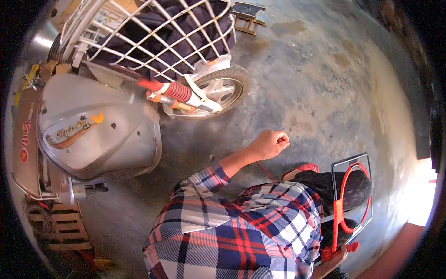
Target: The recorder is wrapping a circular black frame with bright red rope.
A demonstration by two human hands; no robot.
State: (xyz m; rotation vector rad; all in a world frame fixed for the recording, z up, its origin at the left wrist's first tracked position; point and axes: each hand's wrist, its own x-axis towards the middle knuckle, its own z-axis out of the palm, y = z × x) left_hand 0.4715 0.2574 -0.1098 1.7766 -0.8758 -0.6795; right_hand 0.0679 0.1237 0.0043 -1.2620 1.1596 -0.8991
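Observation:
My left hand [272, 145] is stretched out in front of me over the concrete floor, closed in a fist; whatever is in its fingers, if anything, is hidden. A thin red cord [266, 172] shows below that wrist. To my right, a black metal frame [351, 157] with rounded corners stands against my dark-trousered legs, with a red band [338, 214] wound on its near side and a red loop curving inside it. At the frame's lower end my right hand [343, 255] is closed around a bunched red cord [329, 254], its fingers partly covered.
A grey electric scooter [100, 125] stands at the left, its front wheel [227, 90] beneath a white wire basket [158, 39] holding dark cloth. A low wooden stool [246, 17] is at the far end. A wooden pallet [65, 223] lies at lower left.

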